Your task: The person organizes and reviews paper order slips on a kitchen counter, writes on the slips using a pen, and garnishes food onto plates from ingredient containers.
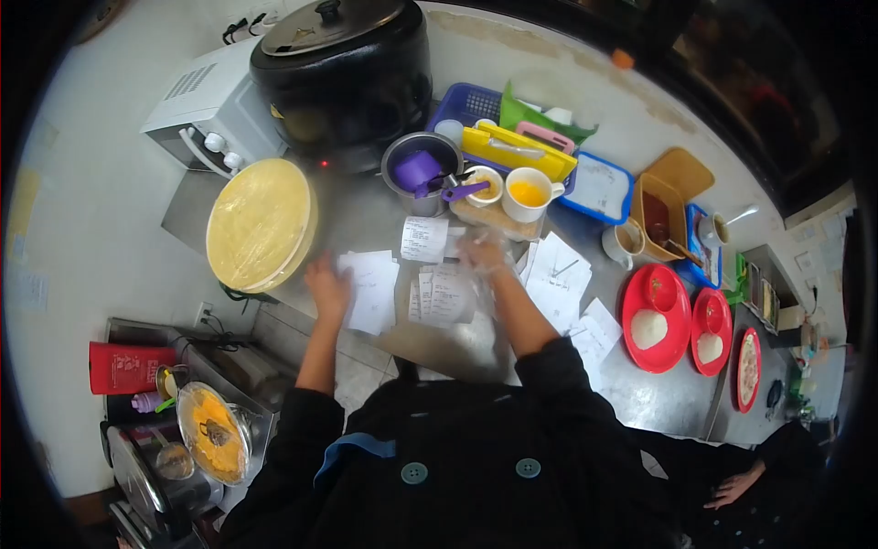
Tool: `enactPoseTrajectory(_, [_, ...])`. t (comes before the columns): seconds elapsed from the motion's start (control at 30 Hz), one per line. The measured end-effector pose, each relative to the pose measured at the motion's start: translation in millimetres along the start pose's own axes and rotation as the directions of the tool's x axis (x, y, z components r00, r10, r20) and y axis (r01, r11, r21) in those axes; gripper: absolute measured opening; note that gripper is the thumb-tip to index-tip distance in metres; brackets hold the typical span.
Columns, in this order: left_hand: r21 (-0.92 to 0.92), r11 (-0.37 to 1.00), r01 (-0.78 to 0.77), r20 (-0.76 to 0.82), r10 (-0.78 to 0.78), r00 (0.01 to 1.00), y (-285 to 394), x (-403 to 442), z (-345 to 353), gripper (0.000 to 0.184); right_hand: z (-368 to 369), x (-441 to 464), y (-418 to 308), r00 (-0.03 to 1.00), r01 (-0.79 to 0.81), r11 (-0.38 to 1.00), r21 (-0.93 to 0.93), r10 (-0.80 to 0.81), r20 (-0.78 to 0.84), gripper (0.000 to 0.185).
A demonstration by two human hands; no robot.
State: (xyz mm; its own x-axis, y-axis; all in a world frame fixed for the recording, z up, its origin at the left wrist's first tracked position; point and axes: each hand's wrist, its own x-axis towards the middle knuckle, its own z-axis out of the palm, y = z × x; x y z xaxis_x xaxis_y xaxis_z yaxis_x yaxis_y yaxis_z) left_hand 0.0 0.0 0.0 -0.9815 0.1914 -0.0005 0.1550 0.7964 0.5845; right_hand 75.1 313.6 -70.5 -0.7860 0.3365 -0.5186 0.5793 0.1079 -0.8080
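My left hand [326, 285] rests on the steel counter, fingers apart, at the left edge of a stack of white paper slips [369, 291]. My right hand [487, 254] appears to wear a clear plastic glove and is blurred, so its fingers do not show clearly. It is beside a printed receipt [424, 238] and above a bunch of overlapping receipts [443, 295]. Right of my right forearm lie more white slips [556, 279] with handwriting on them. Just beyond my right hand stand a white mug with yellow liquid [528, 193] and a small cup [483, 186].
A film-covered yellow tub [259, 224] stands left, before a black soup warmer [343, 73] and a white microwave [215, 110]. A steel pot [400, 192] holds purple utensils. Red plates [660, 352] with rice line the right side. Another person's hand [734, 488] shows lower right.
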Motion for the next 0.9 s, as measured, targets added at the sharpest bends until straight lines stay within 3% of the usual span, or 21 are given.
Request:
enactPoseTrajectory(0.03, [0.003, 0.999, -0.048, -0.105, 0.048, 0.993, 14, -14, 3, 0.052, -8, -2, 31, 0.861, 0.391, 0.899, -0.198, -0.433, -0.266, 0.021])
enactPoseTrajectory(0.07, [0.010, 0.995, -0.095, -0.208, 0.096, 0.974, 29, -25, 5, 0.051, 8, 3, 26, 0.684, 0.563, 0.776, -0.285, -0.631, -0.367, 0.017])
enactPoseTrajectory(0.1, [0.080, 0.986, -0.144, -0.238, 0.159, 0.958, 21, 16, -35, 0.051, 24, 7, 16, 0.451, 0.660, 0.621, -0.422, -0.777, -0.438, 0.013])
enactPoseTrajectory(0.13, [0.009, 0.981, -0.193, -0.223, 0.190, 0.956, 35, 6, -31, 0.047, 4, -26, 14, 0.585, 0.708, 0.689, -0.159, -0.697, -0.415, 0.013])
enactPoseTrajectory(0.2, [-0.080, 0.967, -0.242, -0.186, 0.224, 0.957, 64, -11, -24, 0.043, -26, -104, -20, 0.712, 0.670, 0.735, 0.105, -0.597, -0.370, 0.013])
enactPoseTrajectory(0.23, [-0.097, 0.950, -0.295, -0.189, 0.274, 0.943, 78, -13, -24, 0.040, -33, -144, -53, 0.894, 0.409, 0.830, 0.379, -0.282, -0.348, 0.012])
enactPoseTrajectory(0.27, [-0.115, 0.931, -0.348, -0.196, 0.322, 0.926, 91, -15, -22, 0.038, -39, -171, -75, 0.972, 0.108, 0.778, 0.619, 0.048, -0.230, 0.012])
enactPoseTrajectory(0.3, [-0.119, 0.926, -0.358, -0.185, 0.334, 0.924, 104, -17, -20, 0.038, -43, -186, -83, 0.968, 0.111, 0.774, 0.624, 0.057, -0.243, 0.012])
enactPoseTrajectory(0.37, [-0.563, 0.787, -0.253, 0.035, 0.328, 0.944, 128, -20, -14, 0.031, -48, -205, -88, 0.957, 0.094, 0.801, 0.592, 0.092, -0.277, 0.015])
enactPoseTrajectory(0.43, [-0.610, 0.725, -0.320, 0.002, 0.405, 0.914, 142, -21, 2, 0.027, -49, -216, -83, 0.964, 0.105, 0.781, 0.616, 0.073, -0.256, 0.016])
enactPoseTrajectory(0.47, [-0.719, 0.686, -0.108, 0.239, 0.390, 0.889, 148, -24, 7, 0.028, -49, -220, -81, 0.973, 0.114, 0.766, 0.633, 0.042, -0.226, 0.017])
enactPoseTrajectory(0.5, [-0.758, 0.640, 0.128, 0.462, 0.387, 0.798, 159, -29, 6, 0.030, -48, -223, -78, 0.972, 0.111, 0.763, 0.637, 0.050, -0.229, 0.017])
enactPoseTrajectory(0.53, [-0.719, 0.632, 0.289, 0.575, 0.308, 0.758, 176, -34, -1, 0.029, -46, -226, -75, 0.977, 0.110, 0.770, 0.628, 0.030, -0.209, 0.017])
enactPoseTrajectory(0.63, [-0.656, 0.689, 0.307, 0.664, 0.334, 0.669, 185, -40, -1, 0.029, -43, -233, -70, 0.982, 0.112, 0.761, 0.639, 0.012, -0.186, 0.018])
enactPoseTrajectory(0.8, [-0.634, 0.730, 0.254, 0.666, 0.349, 0.660, 183, -41, -4, 0.023, -37, -229, -56, 0.971, 0.135, 0.813, 0.567, 0.006, -0.239, 0.019])
enactPoseTrajectory(0.87, [-0.618, 0.744, 0.252, 0.671, 0.332, 0.663, 176, -38, -3, 0.022, -33, -223, -43, 0.910, 0.269, 0.940, 0.211, -0.176, -0.375, 0.021])
enactPoseTrajectory(0.9, [-0.688, 0.712, 0.143, 0.548, 0.380, 0.745, 164, -32, 2, 0.021, -35, -226, -43, 0.911, 0.271, 0.939, 0.212, -0.179, -0.371, 0.021])
